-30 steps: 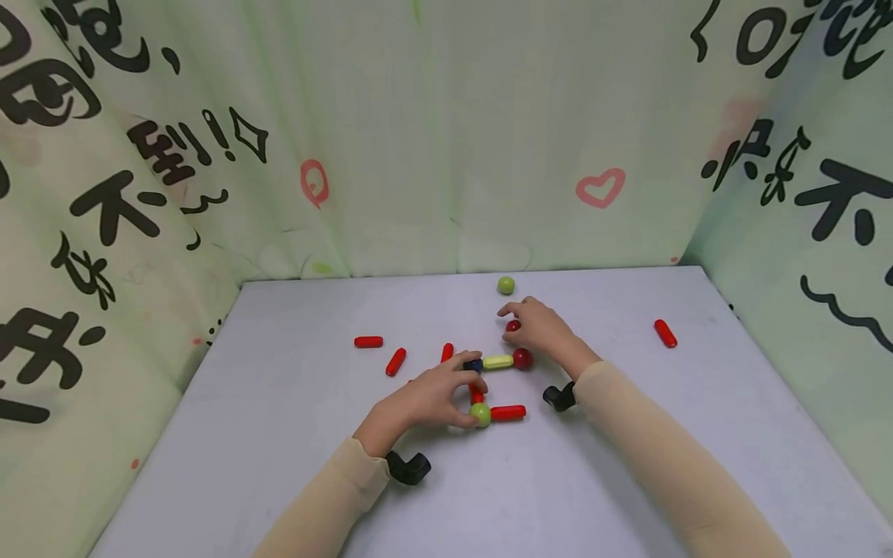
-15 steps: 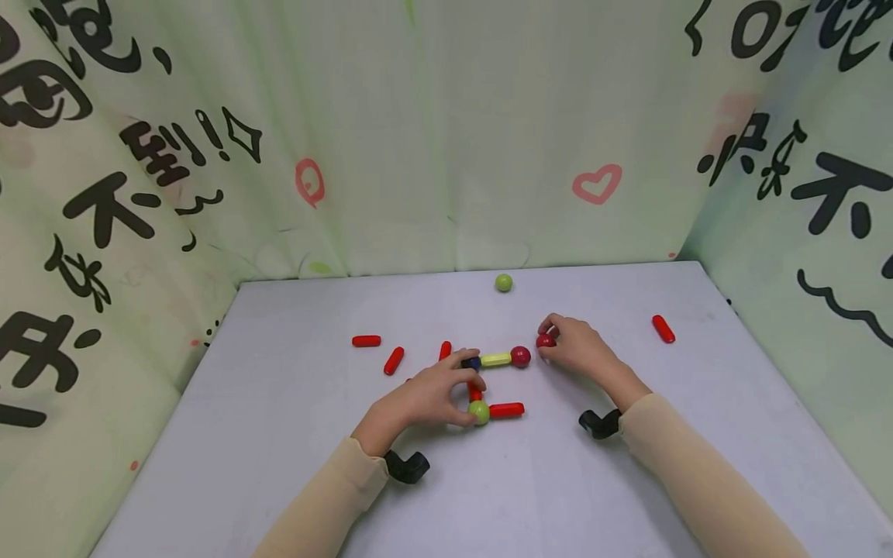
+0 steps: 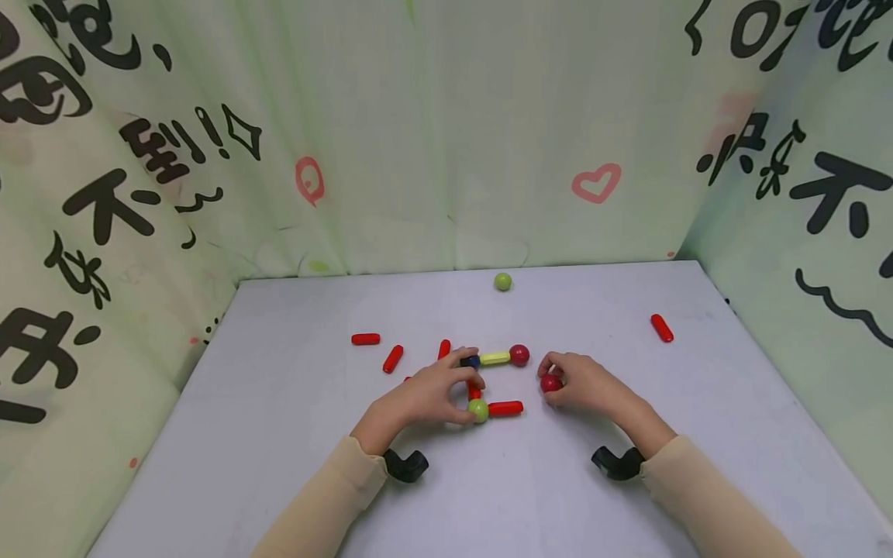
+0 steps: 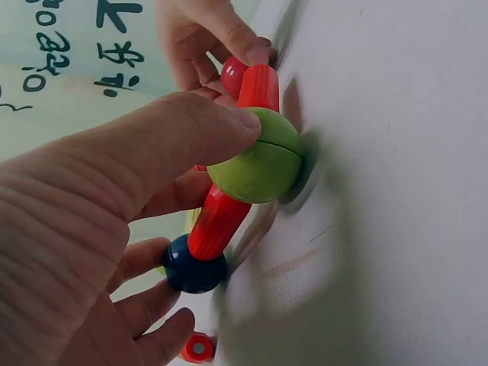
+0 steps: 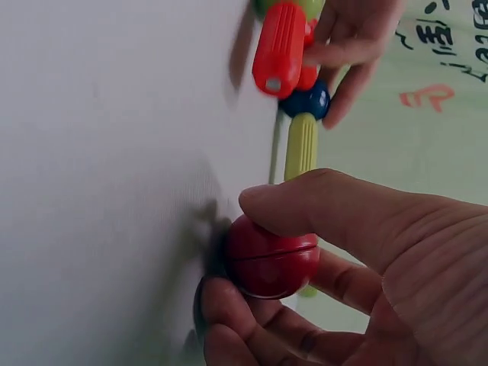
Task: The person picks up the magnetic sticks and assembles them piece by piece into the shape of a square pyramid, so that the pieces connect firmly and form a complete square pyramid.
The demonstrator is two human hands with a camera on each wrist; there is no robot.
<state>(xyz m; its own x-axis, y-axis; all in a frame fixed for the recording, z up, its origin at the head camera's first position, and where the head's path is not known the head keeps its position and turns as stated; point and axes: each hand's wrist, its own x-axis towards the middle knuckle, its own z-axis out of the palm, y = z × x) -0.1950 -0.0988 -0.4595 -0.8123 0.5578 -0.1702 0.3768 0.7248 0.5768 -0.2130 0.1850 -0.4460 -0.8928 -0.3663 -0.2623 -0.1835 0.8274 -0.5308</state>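
My left hand (image 3: 422, 394) holds a small structure of balls and rods on the table. In the left wrist view its thumb lies on the green ball (image 4: 259, 156), and its other fingers are by the dark blue ball (image 4: 194, 267). A red rod (image 4: 219, 223) joins these two balls. Another red rod (image 3: 505, 408) sticks out rightward from the green ball. From the blue ball a yellow rod (image 3: 495, 358) runs to a dark red ball (image 3: 519, 355). Right of the structure, my right hand (image 3: 589, 386) pinches a loose red ball (image 5: 273, 259) between thumb and fingers, apart from the free rod end.
A green ball (image 3: 503, 281) lies near the table's back edge. One red rod (image 3: 662, 328) is far right. Left of the structure lie several red rods, among them a red rod (image 3: 366, 339) and a slanted red rod (image 3: 394, 359). Printed curtains enclose the table (image 3: 300, 465).
My right hand has carried the red ball from behind the structure to the right, then nearer to me, beside the red rod's end. My left hand has stayed on the structure.
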